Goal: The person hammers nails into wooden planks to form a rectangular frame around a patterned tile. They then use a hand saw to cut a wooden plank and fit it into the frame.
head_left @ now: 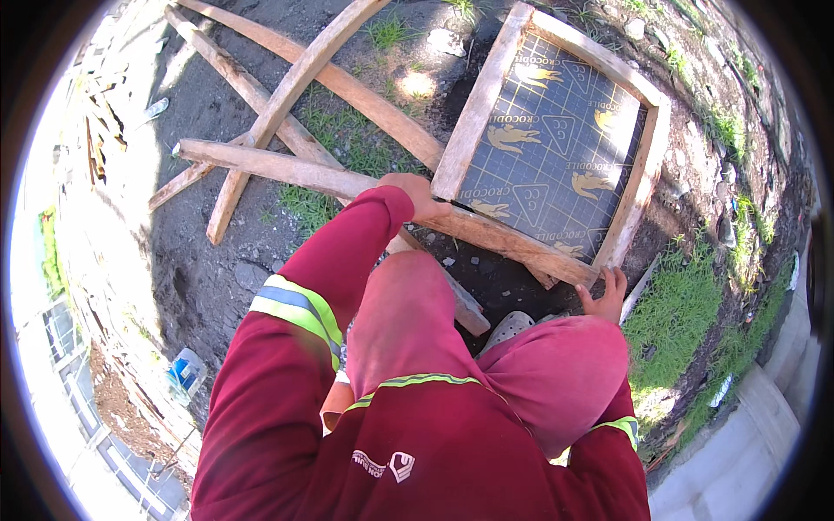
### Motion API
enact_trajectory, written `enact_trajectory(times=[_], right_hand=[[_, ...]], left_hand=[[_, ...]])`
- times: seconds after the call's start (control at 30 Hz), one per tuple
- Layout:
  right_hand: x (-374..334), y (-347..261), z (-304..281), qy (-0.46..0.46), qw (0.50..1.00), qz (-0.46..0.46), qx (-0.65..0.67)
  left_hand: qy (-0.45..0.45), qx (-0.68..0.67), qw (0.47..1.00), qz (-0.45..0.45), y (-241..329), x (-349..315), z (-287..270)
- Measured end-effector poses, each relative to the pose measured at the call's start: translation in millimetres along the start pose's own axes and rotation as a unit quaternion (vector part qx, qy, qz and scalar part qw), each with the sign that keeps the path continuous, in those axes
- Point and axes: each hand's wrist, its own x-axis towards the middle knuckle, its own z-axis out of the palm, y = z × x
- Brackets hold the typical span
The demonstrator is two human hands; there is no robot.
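Before me, slightly right, a dark, pale-gridded panel (560, 146) printed in yellow lay askew, bordered by rough brown timbers (483, 104) at its left, far and right edges, with a near timber (504, 240) slanting along the fourth.

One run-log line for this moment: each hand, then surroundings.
left hand: on wooden beam | right hand: at beam's right end | around: wooden frame bordering dark panel, loose planks, grass

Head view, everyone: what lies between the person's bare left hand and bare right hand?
In the head view, a light-brown wooden beam lies between the left hand and right hand.
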Motion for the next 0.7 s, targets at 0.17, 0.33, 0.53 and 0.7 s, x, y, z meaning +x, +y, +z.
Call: enact_trajectory(times=[0.17,0.33,0.53,0.7], right_hand=[[10,19,0,0.122,0.948,0.195,0.22],[27,58,35,0.017,0.96,0.257,0.113],[47,99,38,0.027,0.942,0.244,0.228],[89,102,-24,0.044,0.957,0.287,-0.013]], left_hand=[[0.048,0.001,0.997,0.057,-12,-32,4],[0.157,0.0,0.976,0.151,-29,-67,-10],[0.21,-0.064,0.958,0.184,-35,-94,-44],[0.216,-0.152,0.939,0.219,-31,-113,-64]])
